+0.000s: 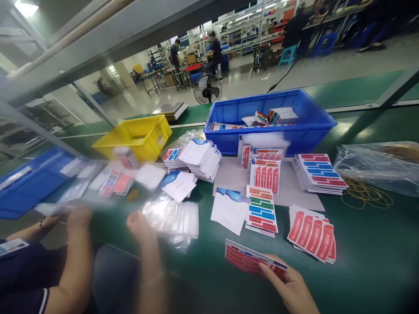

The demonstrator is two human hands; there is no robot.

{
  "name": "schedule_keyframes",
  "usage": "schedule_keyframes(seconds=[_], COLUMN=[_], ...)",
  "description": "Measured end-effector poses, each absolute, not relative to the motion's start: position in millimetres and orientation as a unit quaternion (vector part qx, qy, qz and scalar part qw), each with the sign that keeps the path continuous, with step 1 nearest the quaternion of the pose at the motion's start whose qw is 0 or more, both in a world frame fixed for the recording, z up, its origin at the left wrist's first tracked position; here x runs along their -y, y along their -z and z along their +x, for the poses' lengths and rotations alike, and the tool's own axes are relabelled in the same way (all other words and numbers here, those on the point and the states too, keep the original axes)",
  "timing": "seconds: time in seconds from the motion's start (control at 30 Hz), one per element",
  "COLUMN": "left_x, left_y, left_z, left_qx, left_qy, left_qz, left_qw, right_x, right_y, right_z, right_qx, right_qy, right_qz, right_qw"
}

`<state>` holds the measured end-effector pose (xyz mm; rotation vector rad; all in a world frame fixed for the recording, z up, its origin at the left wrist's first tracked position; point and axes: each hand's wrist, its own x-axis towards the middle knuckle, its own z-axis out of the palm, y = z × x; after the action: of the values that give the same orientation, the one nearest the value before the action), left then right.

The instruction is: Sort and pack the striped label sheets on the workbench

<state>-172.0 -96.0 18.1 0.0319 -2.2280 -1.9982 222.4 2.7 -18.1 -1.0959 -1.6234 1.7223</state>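
My right hand (290,281) pinches a small bundle of printed sticker cards (250,258), with red and blue print on the top side. My left hand (142,226) is smeared by motion beside a pile of clear plastic bags (175,216); whether its fingers hold anything does not show. Ahead of the right hand lie a white leaflet with a blue top (229,213) and a stack of multicoloured sticker sheets (261,209). Fanned red label sheets (312,233) rest to its right. Farther back are red label sheets (266,174) and a thick stack of red-and-blue sheets (319,172).
A co-worker's hands (78,218) are at the left, blurred. A blue bin (268,133) and a yellow bin (140,139) stand behind the stacks; another blue bin (32,183) is far left. Rubber bands (365,194) lie right, by a clear bag (373,163). A metal beam (108,39) crosses overhead.
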Motion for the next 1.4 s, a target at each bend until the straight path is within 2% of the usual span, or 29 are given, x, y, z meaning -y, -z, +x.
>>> schedule_keyframes(seconds=[0.07, 0.13, 0.23, 0.3, 0.4, 0.5, 0.67, 0.8, 1.0, 1.23, 1.4], left_x=[109.0, 124.7, 149.8, 165.1, 180.9, 185.7, 182.1, 177.4, 160.4, 136.2, 99.7], left_y=[-18.6, -22.4, -27.0, -27.2, -23.4, -17.7, -17.5, -23.7, -25.7, -36.1, -45.4], left_z=[-160.7, -147.0, -132.4, -130.1, -134.1, -138.8, -139.2, -138.8, -136.8, -115.9, -78.4], left_qx=[0.771, 0.811, 0.858, 0.867, 0.888, 0.906, 0.918, 0.914, 0.885, 0.797, 0.751], left_qy=[0.625, 0.56, 0.365, 0.232, 0.12, 0.067, 0.131, 0.188, 0.323, 0.48, 0.49], left_qz=[-0.026, -0.134, -0.357, -0.437, -0.441, -0.417, -0.372, -0.352, -0.31, -0.279, -0.336], left_qw=[0.121, 0.105, 0.063, 0.065, 0.054, 0.028, -0.045, -0.064, -0.128, -0.239, -0.287], right_x=[-3.7, -4.1, -4.7, -6.0, -8.8, -10.2, -9.9, -8.9, -6.6, 3.8, 1.6], right_y=[15.0, 9.5, -0.3, -3.9, -2.9, -0.9, -6.0, -2.7, 5.4, -37.4, -15.9], right_z=[224.0, 225.2, 225.3, 224.0, 221.8, 221.1, 218.0, 215.2, 217.8, 195.6, 204.2], right_qx=[0.608, 0.622, 0.65, 0.666, 0.686, 0.69, 0.675, 0.646, 0.516, 0.512, 0.559], right_qy=[-0.622, -0.597, -0.548, -0.532, -0.523, -0.521, -0.536, -0.564, -0.634, -0.607, -0.614], right_qz=[-0.41, -0.417, -0.411, -0.398, -0.4, -0.408, -0.421, -0.444, -0.537, -0.553, -0.505], right_qw=[0.275, 0.288, 0.329, 0.339, 0.31, 0.291, 0.283, 0.259, 0.207, 0.254, 0.236])
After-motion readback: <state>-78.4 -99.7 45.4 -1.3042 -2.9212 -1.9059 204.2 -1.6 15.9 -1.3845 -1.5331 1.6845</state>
